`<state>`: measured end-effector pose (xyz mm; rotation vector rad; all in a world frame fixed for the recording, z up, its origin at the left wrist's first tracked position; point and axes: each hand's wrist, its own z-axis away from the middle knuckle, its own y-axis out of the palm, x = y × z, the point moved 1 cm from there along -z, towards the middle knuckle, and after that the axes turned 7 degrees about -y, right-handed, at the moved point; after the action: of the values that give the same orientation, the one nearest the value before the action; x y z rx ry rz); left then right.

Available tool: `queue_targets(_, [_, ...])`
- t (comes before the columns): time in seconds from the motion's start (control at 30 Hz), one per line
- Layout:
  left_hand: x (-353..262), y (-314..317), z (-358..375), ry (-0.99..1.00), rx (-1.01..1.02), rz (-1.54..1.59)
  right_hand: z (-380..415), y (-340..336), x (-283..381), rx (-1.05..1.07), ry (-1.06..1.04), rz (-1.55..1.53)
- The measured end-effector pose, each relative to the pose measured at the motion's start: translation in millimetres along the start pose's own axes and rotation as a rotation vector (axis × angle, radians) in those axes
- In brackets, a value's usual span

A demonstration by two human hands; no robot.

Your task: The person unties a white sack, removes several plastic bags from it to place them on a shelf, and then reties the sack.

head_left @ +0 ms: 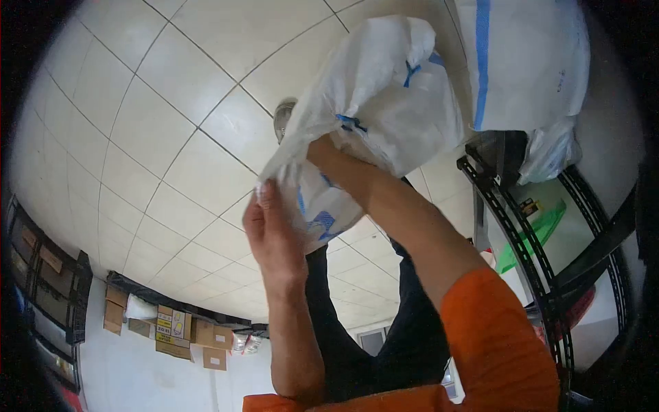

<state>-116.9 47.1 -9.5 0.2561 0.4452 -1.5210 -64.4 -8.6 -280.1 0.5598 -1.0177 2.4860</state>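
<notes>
Bag [419,113] held over floor [171,130]; edge [290,145] pinched in left hand [271,220], apparently so access is kept for right forearm [395,199], inserted within. Right hand hidden inside; grasp cannot be told.

Floor tiles [206,75]: light, with dark joints. Cardboard boxes [173,333]: arranged in a row along a black shelf [180,303]. Black perforated rack [537,292]: right side, green plastic [546,226] visible between its uprights.
</notes>
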Motion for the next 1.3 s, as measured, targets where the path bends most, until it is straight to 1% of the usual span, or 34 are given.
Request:
queue_targets(0.03, [0,-1,3,-0.008,0.05,-0.008,-1,4,6,0.01,0.025,0.007])
queue_targets(0.07, [2,0,7,-0.006,0.055,-0.011,-1,7,10,0.017,0.034,0.007])
queue_targets(0.13, [-4,0,14,0.061,0.091,-0.051,3,6,16,0.015,0.027,-0.015])
queue_targets(0.2, [-7,7,28,0.061,0.077,-0.088,21,-7,11,0.009,-0.002,-0.075])
queue_targets(0.27, [-6,20,45,0.088,0.003,-0.097,46,-27,-2,0.004,-0.038,-0.134])
queue_targets(0.3, [-10,21,49,0.097,0.008,-0.093,62,-41,-6,0.0,-0.061,-0.169])
queue_targets(0.37, [-21,20,55,0.129,0.113,-0.383,98,-69,-9,0.002,-0.1,-0.221])
queue_targets(0.4, [-14,19,57,0.149,0.134,-0.377,119,-84,-7,0.003,-0.109,-0.24])
queue_targets(0.47, [17,26,44,0.495,0.085,-1.029,171,-127,2,0.021,-0.094,-0.248])
queue_targets(0.5, [27,24,43,0.55,0.035,-1.025,206,-152,10,0.028,-0.088,-0.237])
queue_targets(0.53, [33,20,43,0.614,-0.014,-1.013,238,-176,18,0.008,-0.129,-0.173])
queue_targets(0.57, [30,16,39,0.575,0.078,-0.957,275,-215,24,-0.063,-0.265,-0.044])
queue_targets(0.6, [29,12,41,0.53,0.168,-0.912,314,-240,23,-0.118,-0.402,0.086])
queue_targets(0.67, [32,21,47,0.549,0.209,-0.966,370,-262,6,-0.209,-0.173,-0.009])
queue_targets(0.73, [34,18,28,0.617,0.214,-1.088,429,-282,12,-0.381,-0.191,-0.07])
queue_targets(0.77, [41,8,19,0.481,0.177,-1.091,455,-306,17,-0.54,-0.183,-0.148])
queue_targets(0.8, [95,-41,-54,0.497,0.265,-0.978,483,-323,23,-0.682,-0.165,-0.236])
queue_targets(0.83, [83,-55,-34,0.568,0.229,-1.232,511,-328,15,-0.885,0.024,-0.253])
queue_targets(0.87, [72,-62,-11,0.641,0.209,-1.489,532,-345,13,-1.104,0.225,-0.43])
queue_targets(0.9, [78,-70,-8,0.581,0.155,-1.313,553,-361,11,-1.363,0.385,-0.63])
queue_targets(0.93, [82,-69,-10,0.527,0.097,-1.131,561,-393,2,-1.635,0.506,-1.015])
queue_targets(0.97, [76,-60,5,0.599,0.073,-1.18,560,-418,-9,-1.726,0.448,-1.116])
queue_targets(1.0, [72,-48,19,0.608,0.085,-1.177,559,-441,-23,-1.803,0.382,-1.222])
queue_targets(1.07, [66,-25,36,0.459,0.102,-1.132,538,-444,-90,-1.775,0.44,-1.307])
queue_targets(1.1, [66,-19,39,0.486,0.143,-1.118,516,-430,-139,-1.683,0.55,-1.219])
queue_targets(1.13, [67,-13,46,0.489,0.147,-1.126,501,-421,-173,-1.587,0.657,-1.128])
queue_targets(1.2, [66,-3,59,0.465,0.137,-1.01,487,-432,-176,-1.56,0.757,-0.889])
queue_targets(1.23, [71,-8,54,0.555,0.12,-1.078,476,-441,-174,-1.569,0.75,-0.891])
queue_targets(1.27, [69,-8,58,0.554,0.119,-1.081,468,-448,-167,-1.603,0.832,-0.576])
queue_targets(1.3, [69,-13,65,0.493,0.128,-1.07,462,-452,-159,-1.604,0.908,-0.26])
